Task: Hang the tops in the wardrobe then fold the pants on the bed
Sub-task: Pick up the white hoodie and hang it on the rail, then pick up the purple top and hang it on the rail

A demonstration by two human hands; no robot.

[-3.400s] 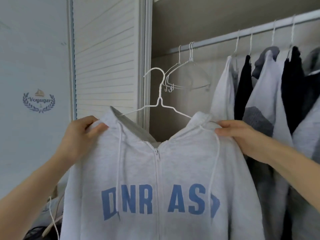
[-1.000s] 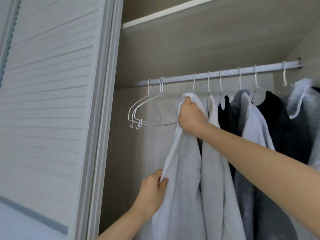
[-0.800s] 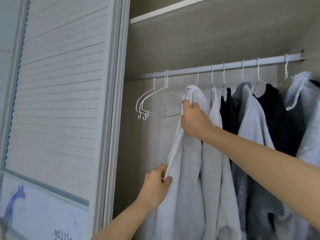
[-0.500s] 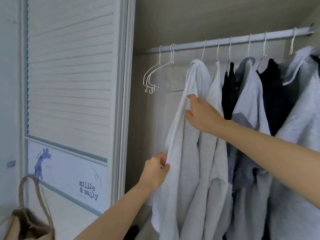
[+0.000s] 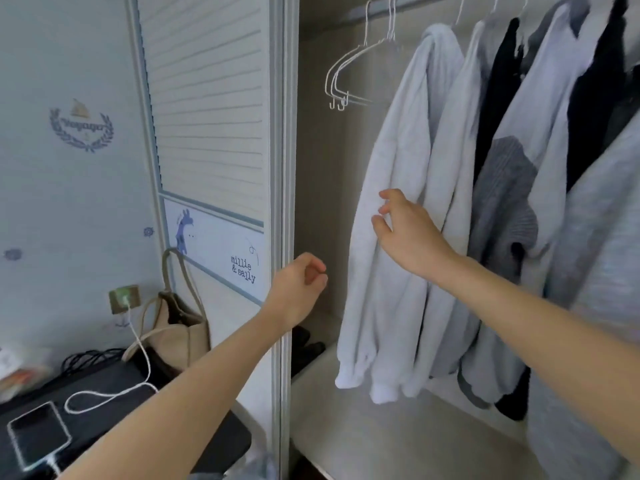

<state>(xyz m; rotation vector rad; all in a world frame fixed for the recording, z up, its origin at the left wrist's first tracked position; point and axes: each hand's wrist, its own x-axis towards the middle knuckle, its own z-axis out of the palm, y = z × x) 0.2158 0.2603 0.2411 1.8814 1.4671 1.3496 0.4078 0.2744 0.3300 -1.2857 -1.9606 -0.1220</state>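
Hoodie [image 5: 391, 209], pale grey, hangs lengthwise down at the left end of the wardrobe's row of tops. Our right hand [image 5: 407, 233] is at its sleeve, fingers loosely spread; our left hand [image 5: 298, 289], loosely curled and empty, hovers left of it.

Soft, cool daylight fills the scene evenly, with no glare and only faint shadows inside the pale wood-lined wardrobe recess [image 5: 322, 188]. Slight motion blur softens everything, worst on the light grey hanging sweatshirt [image 5: 391, 237] and the white wire hangers [image 5: 341, 81]. Wide-angle distortion bends the white louvred wardrobe door [image 5: 207, 109] toward the edges.
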